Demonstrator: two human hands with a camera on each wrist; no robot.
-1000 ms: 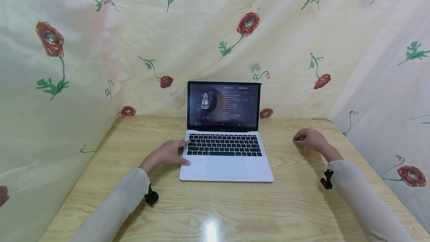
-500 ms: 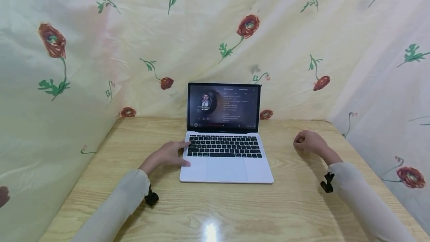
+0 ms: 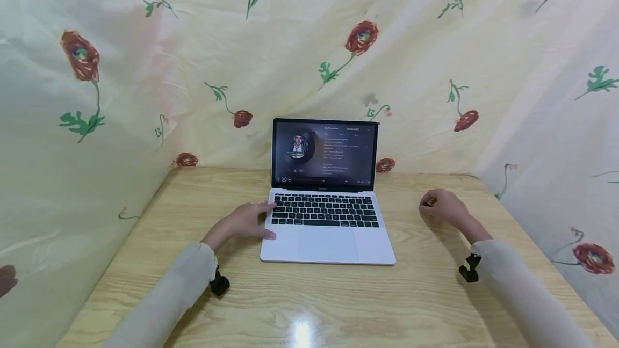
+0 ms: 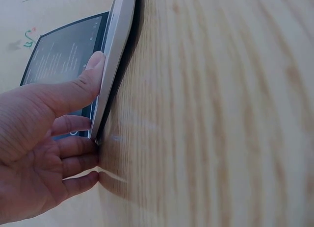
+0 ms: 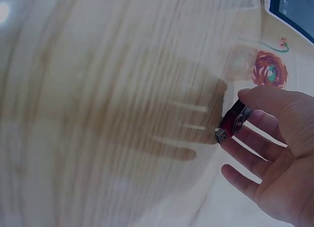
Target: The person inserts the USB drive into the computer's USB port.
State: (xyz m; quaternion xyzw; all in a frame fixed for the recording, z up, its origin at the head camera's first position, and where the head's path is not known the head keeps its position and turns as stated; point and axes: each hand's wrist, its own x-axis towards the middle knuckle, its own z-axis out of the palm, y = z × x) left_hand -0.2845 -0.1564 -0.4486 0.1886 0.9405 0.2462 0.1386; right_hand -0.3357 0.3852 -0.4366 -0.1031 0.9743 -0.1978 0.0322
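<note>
Pinching the USB stick (image 5: 233,122) between thumb and fingers: right hand (image 3: 447,208), right of the laptop (image 3: 326,240) and well apart from it, about level with the keyboard (image 3: 325,210). Little finger there is loose, slightly bent. Can't tell if that hand touches the surface (image 3: 367,305).

Left hand (image 3: 245,220) is at the laptop's left edge, fingers extended and relaxed, grasping nothing. Thumb rests on the palm-rest corner, index lies by the left-hand keys, the others sit beside the base.

Materials: laptop is smooth, pale, flat-based, with black keys; screen (image 3: 324,153) tilted up, round picture plus text lines on dark. USB stick is small, oblong, dark with red, metal plug, round detail on its side. Surface is glossy light woodgrain, glare spot on the person's side of the laptop. Cloth (image 3: 290,69) behind the laptop is cream, a bit wrinkled, printed with red flowers and green stems. Sleeves (image 3: 169,289) are pale.

Views: head barely gives the USB stick, just a dark bit at the fingertips; right wrist shows its plug, sticking out clear of the fingers. Left wrist adds the laptop's thin side edge and a dark band under it.
</note>
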